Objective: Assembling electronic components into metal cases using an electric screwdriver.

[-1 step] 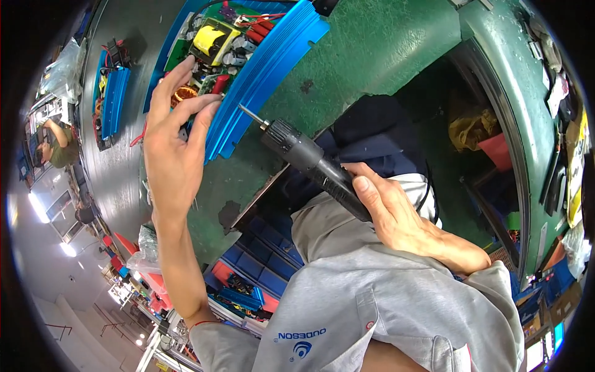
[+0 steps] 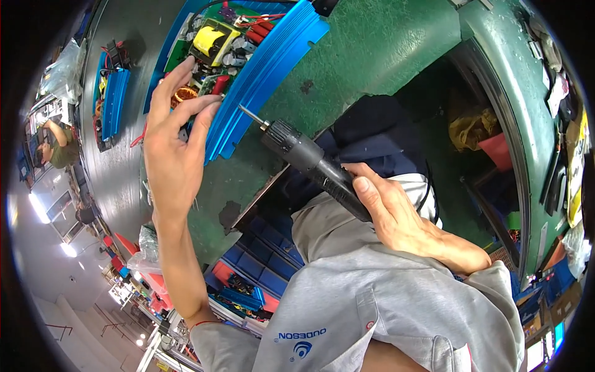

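A black electric screwdriver (image 2: 300, 149) is wrapped in my right hand (image 2: 396, 214), its metal bit pointing up-left at the near wall of a blue finned metal housing (image 2: 266, 77). The tip ends at or just short of that wall; contact is hard to judge. Inside the housing sits a circuit board with a yellow-wrapped transformer (image 2: 212, 41), a copper coil (image 2: 184, 95) and red parts. My left hand (image 2: 173, 133) reaches over the housing's end. Its thumb and forefinger are pinched together just inside the near wall; what lies between them is too small to name. Its other fingers rest among the components.
A second blue housing (image 2: 113, 102) with wires lies on the dark conveyor belt (image 2: 127, 167) at left. The green worktop (image 2: 372, 56) extends right of the housing. Below the bench edge are blue bins (image 2: 263, 260). A yellow bag (image 2: 468, 131) lies under the bench at right. Someone sits far left.
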The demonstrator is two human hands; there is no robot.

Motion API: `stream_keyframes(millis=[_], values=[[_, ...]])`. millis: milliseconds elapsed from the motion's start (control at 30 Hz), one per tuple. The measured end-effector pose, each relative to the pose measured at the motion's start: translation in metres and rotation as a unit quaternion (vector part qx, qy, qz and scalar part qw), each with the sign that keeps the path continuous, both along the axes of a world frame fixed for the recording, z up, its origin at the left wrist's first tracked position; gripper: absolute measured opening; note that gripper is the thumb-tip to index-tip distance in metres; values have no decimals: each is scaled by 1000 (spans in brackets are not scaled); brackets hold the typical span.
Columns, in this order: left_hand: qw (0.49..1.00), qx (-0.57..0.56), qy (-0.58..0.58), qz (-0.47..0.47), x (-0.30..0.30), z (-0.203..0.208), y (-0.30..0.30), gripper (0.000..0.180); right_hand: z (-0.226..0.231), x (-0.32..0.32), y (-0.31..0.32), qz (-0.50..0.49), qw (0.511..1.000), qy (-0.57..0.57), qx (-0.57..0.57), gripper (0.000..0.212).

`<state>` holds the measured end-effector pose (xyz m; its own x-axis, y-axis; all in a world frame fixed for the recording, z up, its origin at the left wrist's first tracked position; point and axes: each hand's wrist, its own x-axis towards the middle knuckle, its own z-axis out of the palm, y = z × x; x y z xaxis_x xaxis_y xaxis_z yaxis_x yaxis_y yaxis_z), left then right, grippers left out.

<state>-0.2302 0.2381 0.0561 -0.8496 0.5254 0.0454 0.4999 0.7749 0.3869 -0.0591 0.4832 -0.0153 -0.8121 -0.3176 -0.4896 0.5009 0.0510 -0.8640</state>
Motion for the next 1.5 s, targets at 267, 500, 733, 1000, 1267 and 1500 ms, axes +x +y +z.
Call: stream_keyframes(millis=[267, 500, 733, 1000, 1267, 1500], values=[[1000, 11, 7, 3, -11, 1, 4, 14, -6, -13, 3, -18, 993, -29, -113, 58], [999, 37, -37, 7, -3, 0, -9, 17, -22, 1, -1, -29, 889, -300, -344, 90], [996, 5, -86, -37, 13, 30, -1, 34, -11, 1, 5, -10, 914, -279, -294, 94], [998, -46, -25, -30, 16, 8, -6, 27, -2, -2, -7, -17, 966, -200, -160, 97], [1000, -7, -18, -5, 16, 2, -4, 18, 3, -3, -11, 0, 961, -224, -164, 94], [1000, 18, 1, 7, 17, -5, -4, 22, -15, 3, 2, 1, 921, -313, -234, 95]])
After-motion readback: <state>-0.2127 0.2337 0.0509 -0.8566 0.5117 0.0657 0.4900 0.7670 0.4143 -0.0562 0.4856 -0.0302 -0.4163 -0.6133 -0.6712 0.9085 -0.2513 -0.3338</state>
